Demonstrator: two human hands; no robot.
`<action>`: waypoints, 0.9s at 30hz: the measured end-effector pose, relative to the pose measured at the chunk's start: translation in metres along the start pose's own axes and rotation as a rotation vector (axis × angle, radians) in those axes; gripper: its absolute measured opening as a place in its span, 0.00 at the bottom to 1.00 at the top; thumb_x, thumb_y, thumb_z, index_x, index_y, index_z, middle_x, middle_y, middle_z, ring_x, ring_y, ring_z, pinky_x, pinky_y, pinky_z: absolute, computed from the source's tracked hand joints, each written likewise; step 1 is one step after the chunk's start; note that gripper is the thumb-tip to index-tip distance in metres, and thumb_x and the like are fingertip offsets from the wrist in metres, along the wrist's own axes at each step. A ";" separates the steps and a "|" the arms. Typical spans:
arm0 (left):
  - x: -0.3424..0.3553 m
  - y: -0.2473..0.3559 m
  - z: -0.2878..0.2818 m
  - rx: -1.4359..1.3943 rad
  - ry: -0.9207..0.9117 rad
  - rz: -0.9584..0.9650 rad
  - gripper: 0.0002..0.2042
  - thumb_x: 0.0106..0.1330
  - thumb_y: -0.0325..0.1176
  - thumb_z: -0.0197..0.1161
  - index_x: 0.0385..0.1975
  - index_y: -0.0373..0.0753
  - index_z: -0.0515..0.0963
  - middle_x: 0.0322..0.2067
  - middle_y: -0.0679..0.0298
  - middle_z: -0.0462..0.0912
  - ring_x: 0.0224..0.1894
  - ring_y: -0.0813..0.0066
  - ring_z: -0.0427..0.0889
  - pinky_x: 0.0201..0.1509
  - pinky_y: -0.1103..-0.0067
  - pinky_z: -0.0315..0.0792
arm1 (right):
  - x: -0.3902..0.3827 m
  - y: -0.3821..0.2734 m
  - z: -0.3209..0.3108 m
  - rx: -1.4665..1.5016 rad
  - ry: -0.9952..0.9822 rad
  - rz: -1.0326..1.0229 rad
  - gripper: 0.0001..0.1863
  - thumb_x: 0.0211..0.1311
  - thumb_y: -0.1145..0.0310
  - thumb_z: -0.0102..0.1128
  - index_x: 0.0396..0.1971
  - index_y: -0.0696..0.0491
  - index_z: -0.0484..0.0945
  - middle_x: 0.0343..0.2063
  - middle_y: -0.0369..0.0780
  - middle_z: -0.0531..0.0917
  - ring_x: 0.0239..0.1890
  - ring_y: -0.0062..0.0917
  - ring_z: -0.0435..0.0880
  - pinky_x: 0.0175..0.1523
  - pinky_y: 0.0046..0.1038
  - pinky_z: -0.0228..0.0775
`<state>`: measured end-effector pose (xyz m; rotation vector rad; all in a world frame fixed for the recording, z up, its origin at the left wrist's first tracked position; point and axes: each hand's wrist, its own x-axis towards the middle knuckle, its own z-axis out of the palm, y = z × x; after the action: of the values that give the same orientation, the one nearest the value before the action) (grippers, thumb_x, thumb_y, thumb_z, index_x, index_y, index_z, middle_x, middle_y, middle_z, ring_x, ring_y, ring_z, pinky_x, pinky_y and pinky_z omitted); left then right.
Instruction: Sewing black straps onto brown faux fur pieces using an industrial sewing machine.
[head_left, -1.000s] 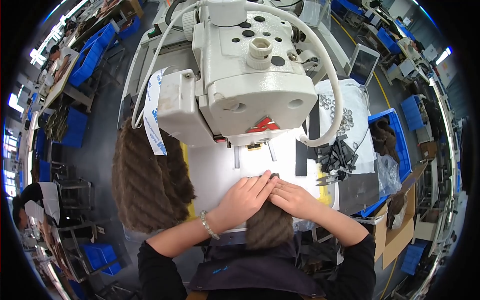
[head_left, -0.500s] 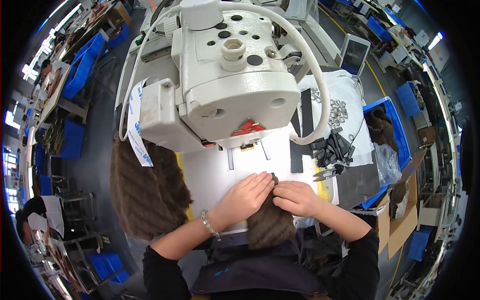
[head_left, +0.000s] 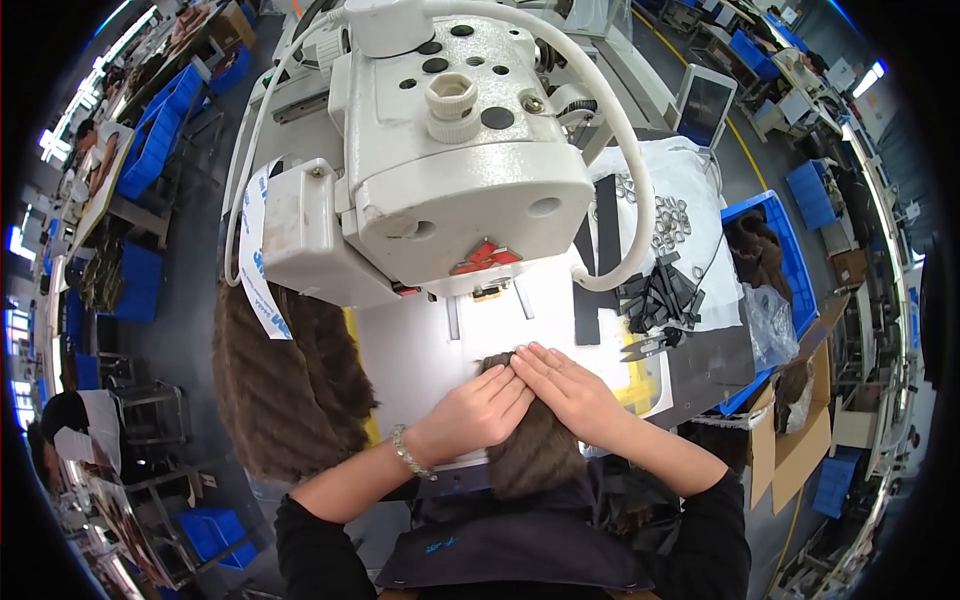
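Observation:
A strip of brown fur runs from the front of the white sewing machine bed down toward my lap. On its left edge is my left hand, fingers bent and closed on the fur. My right hand lies across the upper part from the other side, its straight fingers pressed together on the fur near the far end. Both thumbs are mostly hidden. The fingertips of the two hands almost meet. Just beyond them stands the large white sewing machine head.
A larger brown fur piece hangs at the left. To the right lie dark strips, thread snips and metal rings on white sheeting. Farther right are a blue bin and a cardboard box.
My right hand has gone from a pinch to straight fingers laid over the fur. My left hand has slid slightly nearer me, its fingers now bent. More of the fur's far end shows.

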<state>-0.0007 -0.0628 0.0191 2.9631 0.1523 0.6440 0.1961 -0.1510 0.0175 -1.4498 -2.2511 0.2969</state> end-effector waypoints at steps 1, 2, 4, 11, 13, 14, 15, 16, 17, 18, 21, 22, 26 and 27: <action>-0.001 -0.001 -0.002 -0.015 0.018 0.015 0.12 0.57 0.27 0.59 0.40 0.31 0.81 0.43 0.56 0.83 0.49 0.64 0.82 0.58 0.72 0.75 | 0.000 0.000 0.000 -0.011 -0.005 -0.008 0.28 0.59 0.72 0.50 0.61 0.61 0.68 0.62 0.48 0.72 0.64 0.38 0.72 0.65 0.38 0.67; -0.005 -0.001 -0.004 -0.014 0.017 0.014 0.12 0.57 0.27 0.59 0.40 0.31 0.81 0.43 0.56 0.83 0.49 0.64 0.82 0.58 0.72 0.75 | 0.000 0.000 0.000 -0.010 -0.004 -0.009 0.28 0.59 0.72 0.50 0.61 0.61 0.68 0.62 0.48 0.72 0.64 0.38 0.72 0.65 0.38 0.67; -0.012 0.001 -0.006 -0.074 -0.022 -0.011 0.15 0.57 0.26 0.58 0.44 0.31 0.80 0.46 0.54 0.82 0.51 0.62 0.81 0.57 0.72 0.74 | -0.001 0.001 0.000 -0.064 -0.017 -0.040 0.27 0.59 0.72 0.50 0.60 0.61 0.70 0.61 0.48 0.73 0.64 0.38 0.73 0.65 0.38 0.67; -0.001 0.006 -0.012 -0.082 0.002 -0.336 0.22 0.58 0.26 0.56 0.54 0.30 0.75 0.54 0.49 0.77 0.56 0.57 0.77 0.60 0.67 0.72 | -0.001 0.002 0.001 -0.086 -0.002 -0.072 0.24 0.58 0.73 0.52 0.56 0.63 0.72 0.59 0.49 0.75 0.63 0.38 0.74 0.65 0.37 0.67; -0.002 0.007 -0.006 -0.059 -0.013 -0.273 0.21 0.58 0.27 0.56 0.52 0.29 0.76 0.53 0.49 0.78 0.55 0.56 0.78 0.59 0.67 0.73 | -0.001 0.003 0.002 -0.099 0.008 -0.085 0.23 0.57 0.73 0.53 0.54 0.63 0.74 0.57 0.48 0.76 0.62 0.38 0.75 0.65 0.36 0.68; -0.002 0.007 -0.005 -0.059 -0.013 -0.273 0.21 0.58 0.27 0.56 0.52 0.29 0.76 0.53 0.49 0.78 0.55 0.56 0.78 0.59 0.67 0.73 | -0.002 0.004 0.002 -0.099 0.007 -0.085 0.23 0.57 0.73 0.53 0.54 0.63 0.74 0.57 0.48 0.76 0.62 0.38 0.75 0.65 0.36 0.68; -0.002 0.008 -0.005 -0.028 -0.024 -0.247 0.20 0.58 0.27 0.56 0.51 0.28 0.76 0.52 0.49 0.79 0.55 0.57 0.79 0.59 0.67 0.74 | -0.002 0.004 0.002 -0.116 0.012 -0.106 0.22 0.57 0.73 0.53 0.53 0.63 0.75 0.57 0.48 0.77 0.62 0.38 0.75 0.64 0.36 0.69; -0.002 0.008 -0.005 0.003 -0.035 -0.222 0.20 0.58 0.27 0.56 0.50 0.27 0.77 0.51 0.49 0.80 0.54 0.57 0.80 0.58 0.68 0.75 | -0.002 0.004 0.002 -0.134 0.016 -0.127 0.22 0.56 0.73 0.54 0.52 0.63 0.76 0.56 0.48 0.77 0.62 0.37 0.75 0.64 0.36 0.69; -0.002 0.009 -0.004 0.003 -0.034 -0.223 0.20 0.58 0.27 0.56 0.50 0.27 0.77 0.51 0.49 0.80 0.54 0.57 0.80 0.58 0.68 0.75 | -0.002 0.004 0.002 -0.134 0.015 -0.127 0.22 0.56 0.73 0.54 0.52 0.63 0.76 0.56 0.48 0.77 0.62 0.37 0.75 0.64 0.36 0.69; -0.002 0.010 -0.004 0.033 -0.030 -0.203 0.19 0.57 0.27 0.57 0.49 0.27 0.78 0.49 0.49 0.81 0.53 0.57 0.81 0.57 0.68 0.76 | -0.002 0.005 0.002 -0.155 0.013 -0.147 0.22 0.55 0.73 0.54 0.51 0.62 0.76 0.56 0.47 0.78 0.62 0.36 0.76 0.64 0.35 0.70; -0.005 0.009 -0.003 0.043 -0.010 -0.185 0.16 0.56 0.26 0.58 0.45 0.27 0.79 0.47 0.49 0.82 0.51 0.57 0.82 0.55 0.68 0.77 | -0.001 0.007 -0.001 -0.170 0.008 -0.183 0.20 0.55 0.73 0.55 0.49 0.61 0.77 0.56 0.47 0.78 0.61 0.36 0.76 0.64 0.35 0.70; -0.006 0.009 -0.003 0.022 0.005 -0.183 0.15 0.56 0.26 0.58 0.42 0.27 0.80 0.47 0.49 0.82 0.51 0.57 0.82 0.55 0.68 0.77 | -0.001 0.008 -0.001 -0.164 0.006 -0.198 0.18 0.54 0.73 0.56 0.47 0.61 0.78 0.56 0.47 0.78 0.61 0.36 0.76 0.63 0.35 0.71; -0.006 0.007 -0.002 -0.008 0.033 -0.177 0.13 0.56 0.26 0.59 0.39 0.27 0.80 0.46 0.49 0.82 0.50 0.57 0.82 0.54 0.68 0.78 | 0.000 0.010 -0.001 -0.144 0.016 -0.206 0.15 0.54 0.72 0.57 0.42 0.59 0.78 0.56 0.47 0.78 0.60 0.36 0.77 0.62 0.35 0.72; -0.005 0.007 -0.003 -0.002 0.032 -0.171 0.13 0.56 0.26 0.59 0.39 0.27 0.80 0.46 0.49 0.82 0.50 0.57 0.82 0.54 0.69 0.78 | 0.000 0.010 -0.001 -0.143 0.016 -0.205 0.14 0.54 0.72 0.57 0.41 0.59 0.78 0.56 0.47 0.78 0.60 0.36 0.77 0.62 0.35 0.72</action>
<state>-0.0057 -0.0698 0.0204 2.8972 0.4018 0.6682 0.2049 -0.1466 0.0139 -1.2682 -2.4255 0.0606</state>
